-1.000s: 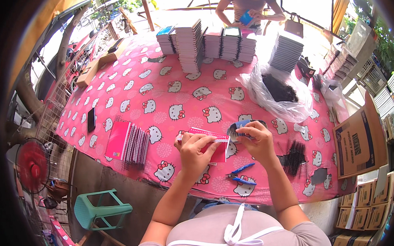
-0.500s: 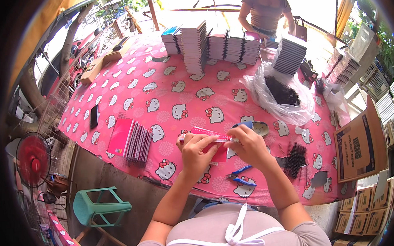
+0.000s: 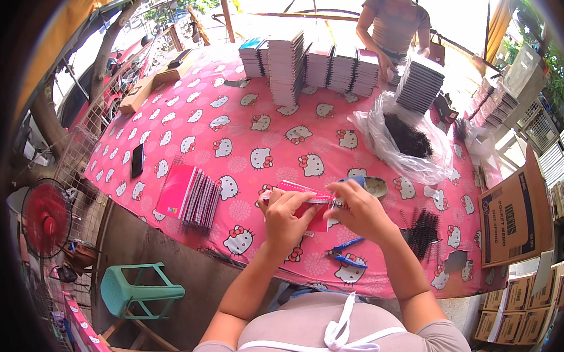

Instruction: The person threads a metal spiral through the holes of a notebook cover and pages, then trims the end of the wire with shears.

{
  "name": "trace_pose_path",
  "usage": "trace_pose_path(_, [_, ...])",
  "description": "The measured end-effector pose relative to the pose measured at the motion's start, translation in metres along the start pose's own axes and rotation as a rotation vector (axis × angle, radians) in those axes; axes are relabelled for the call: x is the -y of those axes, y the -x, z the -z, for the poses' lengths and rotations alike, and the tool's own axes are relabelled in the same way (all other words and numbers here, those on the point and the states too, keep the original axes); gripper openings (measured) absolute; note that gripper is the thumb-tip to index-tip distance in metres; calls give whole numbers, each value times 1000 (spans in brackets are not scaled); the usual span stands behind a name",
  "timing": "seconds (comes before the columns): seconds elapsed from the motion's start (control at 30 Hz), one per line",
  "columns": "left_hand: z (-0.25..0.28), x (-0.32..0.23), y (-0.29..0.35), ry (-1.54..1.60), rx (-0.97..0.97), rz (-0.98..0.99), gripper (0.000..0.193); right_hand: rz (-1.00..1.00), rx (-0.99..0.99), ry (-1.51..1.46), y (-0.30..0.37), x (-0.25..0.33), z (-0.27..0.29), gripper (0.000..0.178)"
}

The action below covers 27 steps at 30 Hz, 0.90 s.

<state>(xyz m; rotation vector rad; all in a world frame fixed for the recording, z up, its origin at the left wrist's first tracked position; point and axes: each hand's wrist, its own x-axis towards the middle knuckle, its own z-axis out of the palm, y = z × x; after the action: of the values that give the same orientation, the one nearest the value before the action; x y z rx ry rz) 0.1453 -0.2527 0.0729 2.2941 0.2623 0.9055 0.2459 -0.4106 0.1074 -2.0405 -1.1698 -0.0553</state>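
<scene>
Both hands hold a pink notebook [image 3: 308, 203] above the table's [image 3: 187, 123] near edge. The left hand [image 3: 285, 218] pinches its lower side; the right hand [image 3: 359, 210] hides its right end, fingers curled, their grip indistinct. Position matches the earlier frame; blue pliers [image 3: 347, 251] lie beneath.

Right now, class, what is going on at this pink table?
A person holds a small pink notebook in both hands, the left hand and the right hand gripping it above the pink patterned tablecloth. Blue-handled pliers lie just below, loose black spiral coils to the right, and a fanned pile of finished notebooks to the left. Another person stands by stacked notebooks at the far edge.
</scene>
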Motion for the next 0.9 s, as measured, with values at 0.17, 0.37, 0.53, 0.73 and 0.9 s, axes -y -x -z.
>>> trace_pose_path(0.17, [3, -3, 0, 5, -18, -36, 19, 35, 30, 62, 0, 5, 1, 17])
trace_pose_path(0.37, [5, 1, 1, 23, -6, -57, 21, -8, 141, 97, -4, -3, 4, 17])
trace_pose_path(0.53, [11, -1, -2, 39, 6, -116, 29, -207, 212, 329, 10, -148, 18, 53])
trace_pose_path(0.73, [1, 2, -8, 34, 71, -97, 26, -395, 48, 457, 21, -201, -15, 59])
trace_pose_path(0.9, [5, 1, -8, 52, 58, -15, 37, -314, -19, -869, -17, -82, 20, 32])
